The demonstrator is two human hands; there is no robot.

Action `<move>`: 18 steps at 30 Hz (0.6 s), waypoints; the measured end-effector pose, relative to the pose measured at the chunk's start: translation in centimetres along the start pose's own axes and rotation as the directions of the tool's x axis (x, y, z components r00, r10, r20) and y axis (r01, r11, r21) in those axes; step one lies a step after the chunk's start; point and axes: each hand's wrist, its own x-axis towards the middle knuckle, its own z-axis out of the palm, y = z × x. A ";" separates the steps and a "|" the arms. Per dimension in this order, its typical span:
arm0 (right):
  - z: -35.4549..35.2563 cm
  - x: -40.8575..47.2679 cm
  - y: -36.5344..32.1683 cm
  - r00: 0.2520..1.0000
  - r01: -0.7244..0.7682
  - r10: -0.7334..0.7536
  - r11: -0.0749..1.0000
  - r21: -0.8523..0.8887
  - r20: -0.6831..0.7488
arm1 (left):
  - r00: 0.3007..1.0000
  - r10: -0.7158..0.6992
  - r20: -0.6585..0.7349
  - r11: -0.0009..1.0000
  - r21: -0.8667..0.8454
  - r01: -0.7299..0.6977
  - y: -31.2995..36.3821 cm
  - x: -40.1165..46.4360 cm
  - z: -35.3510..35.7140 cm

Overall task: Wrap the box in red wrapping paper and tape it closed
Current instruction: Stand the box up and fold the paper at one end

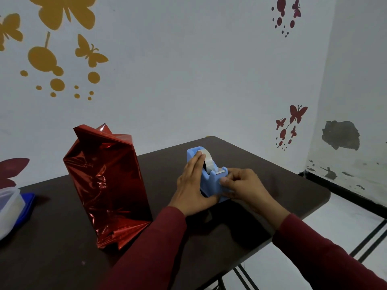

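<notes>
The box (109, 185), covered in shiny red wrapping paper, stands upright on the dark table (272, 185), left of centre. Its top paper is crumpled and open, and loose folds flare at its base. To its right sits a light blue tape dispenser (209, 181) with a roll of clear tape (207, 160). My left hand (192, 185) rests against the dispenser's left side, fingers straight, fingertips by the roll. My right hand (240, 187) pinches at the tape end by the cutter at the dispenser's front.
A translucent plastic container (8, 208) with a blue lid (29, 204) beside it sits at the table's left edge. The table's right edge and corner lie just beyond my right hand. A white wall with butterfly stickers stands behind the table.
</notes>
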 end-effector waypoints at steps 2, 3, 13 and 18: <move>-0.4 -0.2 1.0 0.999 0.030 -0.028 0.998 -0.058 0.032 | 0.998 0.039 -0.039 0.999 -0.006 -0.039 0.3 -0.2 0.0; -0.6 -0.4 1.4 0.998 0.024 -0.026 0.999 0.037 0.057 | 0.994 0.061 -0.089 0.998 -0.020 -0.063 0.7 -0.2 -0.1; -1.0 -2.1 2.1 0.977 0.131 -0.072 0.945 0.300 -0.198 | 0.931 0.267 -0.251 0.957 0.179 -0.226 5.3 -0.2 0.7; -1.0 -1.8 2.7 0.970 0.177 -0.126 0.953 0.246 -0.206 | 0.927 0.285 -0.246 0.947 0.219 -0.233 5.0 0.0 1.1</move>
